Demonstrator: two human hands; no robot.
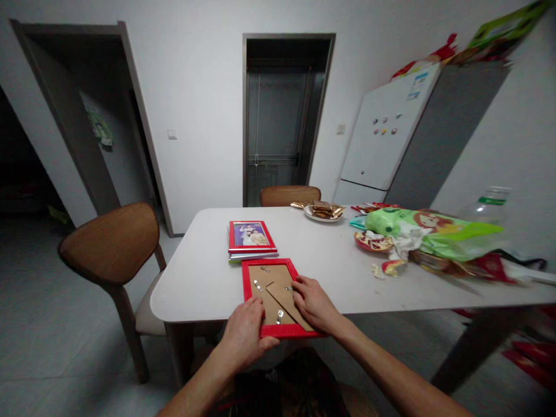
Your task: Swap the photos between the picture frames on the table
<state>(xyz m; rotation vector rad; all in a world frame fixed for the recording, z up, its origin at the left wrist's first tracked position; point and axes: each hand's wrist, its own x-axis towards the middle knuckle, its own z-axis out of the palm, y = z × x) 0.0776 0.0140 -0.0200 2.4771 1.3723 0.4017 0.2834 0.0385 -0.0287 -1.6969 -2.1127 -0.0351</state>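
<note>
A red picture frame (286, 330) lies face down at the table's near edge, its lower end sticking out past it. Its brown backing board (278, 289) faces up, with small metal turn clips and a slanting stand cut into it. My left hand (245, 327) grips the frame's lower left side, thumb along the bottom border. On the right side my right hand (316, 304) holds the frame, fingers curled over the edge close to a clip. Just beyond it, another red frame with a photo (252, 234) rests face up on a stack of frames.
The white table (200, 260) carries a plate of wrapped snacks (324, 213) at the back. To the right are a green plastic bag (434, 229), fruit peel (393, 266) and a clear bottle (489, 205). A wooden chair (113, 243) stands left; another chair (291, 195) is behind the table.
</note>
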